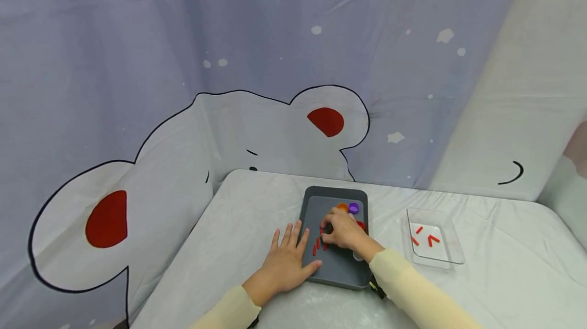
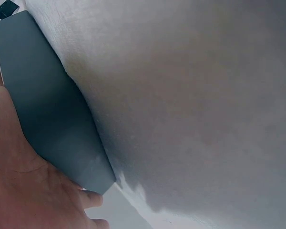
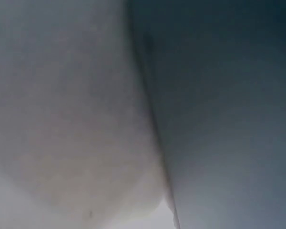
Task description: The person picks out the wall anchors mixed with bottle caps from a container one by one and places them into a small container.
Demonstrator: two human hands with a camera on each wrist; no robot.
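In the head view a grey tray [image 1: 337, 272] lies on the white-covered table. My left hand [image 1: 285, 266] spreads its straight fingers along the tray's near left edge; the left wrist view shows the palm against the tray's side wall [image 2: 52, 95]. Over the tray's middle, my right hand [image 1: 345, 230] has its thumb and fingers bent around a small red stick [image 1: 322, 231], pinching it. Several more red sticks [image 1: 314, 250] lie just left of those fingertips. The right wrist view holds only the blurred dark tray wall [image 3: 219, 119] and pale cloth, with no fingers showing.
Orange [image 1: 342, 207], purple [image 1: 353, 208] and red [image 1: 361, 225] round cups stand along the tray's right side, partly behind the right hand. A white one [image 1: 357, 256] sits under the right wrist. To the right, a clear box [image 1: 454, 247] contains several red sticks.
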